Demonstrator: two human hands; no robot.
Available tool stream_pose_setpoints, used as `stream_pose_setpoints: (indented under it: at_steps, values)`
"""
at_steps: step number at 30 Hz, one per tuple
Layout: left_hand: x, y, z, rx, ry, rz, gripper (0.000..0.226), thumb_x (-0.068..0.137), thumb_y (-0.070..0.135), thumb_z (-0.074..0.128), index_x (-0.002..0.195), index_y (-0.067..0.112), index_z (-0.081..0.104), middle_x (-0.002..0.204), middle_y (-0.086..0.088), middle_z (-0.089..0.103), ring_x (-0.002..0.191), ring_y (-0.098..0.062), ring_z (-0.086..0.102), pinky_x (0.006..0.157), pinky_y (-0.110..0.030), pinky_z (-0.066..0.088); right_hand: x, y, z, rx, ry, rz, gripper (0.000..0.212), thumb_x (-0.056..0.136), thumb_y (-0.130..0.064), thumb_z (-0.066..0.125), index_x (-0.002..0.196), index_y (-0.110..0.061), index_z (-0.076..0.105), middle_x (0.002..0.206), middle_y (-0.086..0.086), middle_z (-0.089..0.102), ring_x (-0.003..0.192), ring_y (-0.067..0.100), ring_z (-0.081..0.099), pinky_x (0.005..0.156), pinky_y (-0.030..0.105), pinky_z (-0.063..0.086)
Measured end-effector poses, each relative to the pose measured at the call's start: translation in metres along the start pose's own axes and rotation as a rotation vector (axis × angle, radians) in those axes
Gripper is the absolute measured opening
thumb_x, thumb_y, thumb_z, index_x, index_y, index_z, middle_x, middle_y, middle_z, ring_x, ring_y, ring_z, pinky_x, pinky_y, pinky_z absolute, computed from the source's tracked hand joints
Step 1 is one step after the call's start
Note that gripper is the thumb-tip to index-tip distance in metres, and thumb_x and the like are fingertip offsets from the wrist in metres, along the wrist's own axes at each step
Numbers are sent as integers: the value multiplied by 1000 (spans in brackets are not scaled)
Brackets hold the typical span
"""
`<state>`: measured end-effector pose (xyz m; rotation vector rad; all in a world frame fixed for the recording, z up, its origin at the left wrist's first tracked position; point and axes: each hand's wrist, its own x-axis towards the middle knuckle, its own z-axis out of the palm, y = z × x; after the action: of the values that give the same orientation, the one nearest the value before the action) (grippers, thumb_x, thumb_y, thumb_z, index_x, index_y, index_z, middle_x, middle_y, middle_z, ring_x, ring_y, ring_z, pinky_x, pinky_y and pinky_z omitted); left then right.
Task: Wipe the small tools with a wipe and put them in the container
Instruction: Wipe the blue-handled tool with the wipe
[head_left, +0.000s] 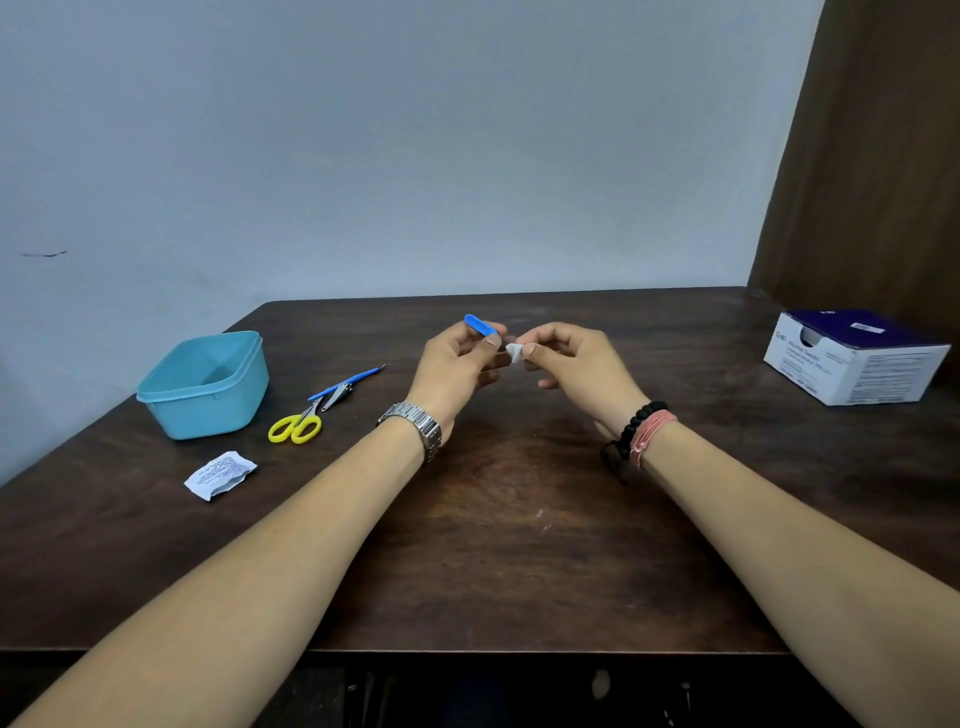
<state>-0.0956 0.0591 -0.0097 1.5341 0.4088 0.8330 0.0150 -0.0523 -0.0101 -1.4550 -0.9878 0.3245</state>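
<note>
My left hand (457, 364) holds a small blue-handled tool (480, 325) above the middle of the table, its blue end pointing up and left. My right hand (576, 358) pinches a small white wipe (514, 352) against the tool's other end, which the fingers hide. A light blue square container (205, 387) stands open at the left, with nothing visible inside. Beside it lie yellow-handled scissors (296, 427), a silver nail clipper (337, 391) and a thin blue-handled tool (348, 382).
A torn white wipe wrapper (221, 474) lies near the left front of the dark wooden table (519, 519). A white and dark blue box of alcohol swabs (852, 358) sits at the far right. A brown curtain (872, 156) hangs behind it.
</note>
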Motion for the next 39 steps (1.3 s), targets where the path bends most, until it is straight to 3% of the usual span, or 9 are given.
stream_pose_setpoints:
  at_steps: [7, 11, 15, 18, 23, 26, 30, 34, 39]
  values:
    - [-4, 0, 5, 224, -68, 4, 16, 100, 12, 48, 110, 10, 60, 81, -3, 64, 63, -15, 64, 55, -22, 52, 2, -1, -2, -101, 95, -68, 12, 92, -11, 62, 85, -18, 68, 72, 0, 67, 64, 9, 61, 58, 23, 52]
    - [-4, -1, 4, 400, -115, 53, 19, 95, 8, 56, 111, 14, 63, 86, -3, 67, 71, -20, 67, 74, -35, 57, 0, 0, -2, -198, 135, -82, 7, 88, -11, 65, 83, -13, 69, 71, 5, 69, 61, 11, 63, 60, 27, 57]
    - [-4, 0, 2, 541, -107, 105, 32, 86, 7, 62, 117, 17, 66, 98, -9, 71, 92, -29, 68, 91, -45, 53, -2, -2, -1, -248, 113, -101, 6, 85, -15, 71, 81, -11, 69, 68, 8, 70, 60, 21, 65, 64, 34, 59]
    - [-5, 0, 3, 586, -128, 164, 34, 85, 7, 64, 116, 20, 65, 93, -2, 72, 84, -19, 71, 91, -37, 54, -3, -3, -2, -278, 125, -100, 10, 83, -20, 73, 79, -13, 68, 66, 6, 70, 63, 25, 67, 64, 35, 59]
    - [-6, 1, 4, 618, -145, 242, 51, 85, 9, 66, 132, 21, 51, 85, 10, 69, 72, -2, 69, 72, -3, 44, -1, -4, -8, -268, 190, -80, 13, 82, -25, 75, 78, -15, 67, 66, 3, 68, 58, 17, 63, 63, 36, 57]
    - [-6, 3, 2, 603, -116, 248, 56, 85, 9, 67, 135, 22, 46, 86, 10, 70, 74, -3, 69, 79, -10, 47, -3, -5, -7, -304, 134, -78, 15, 81, -26, 76, 77, -14, 67, 67, 4, 70, 59, 18, 64, 61, 34, 57]
    - [-6, 3, 2, 620, -143, 271, 56, 84, 8, 67, 134, 24, 46, 88, 9, 70, 70, 0, 68, 68, -2, 44, -2, -7, -7, -290, 212, -82, 17, 80, -29, 77, 76, -16, 67, 67, 2, 69, 55, 10, 61, 56, 28, 55]
    - [-6, 2, 4, 622, -182, 276, 54, 83, 10, 67, 130, 28, 47, 87, 9, 70, 69, -2, 69, 83, -14, 47, 1, -7, -16, -249, 264, -76, 16, 81, -26, 77, 75, -15, 67, 68, 3, 69, 57, 11, 61, 57, 31, 56]
    - [-4, 3, 0, 614, -144, 271, 52, 83, 8, 66, 130, 26, 49, 86, 10, 69, 68, 0, 67, 64, -3, 44, -1, -4, -8, -329, 156, -64, 17, 80, -29, 78, 74, -17, 67, 68, 1, 69, 59, 13, 63, 60, 31, 56]
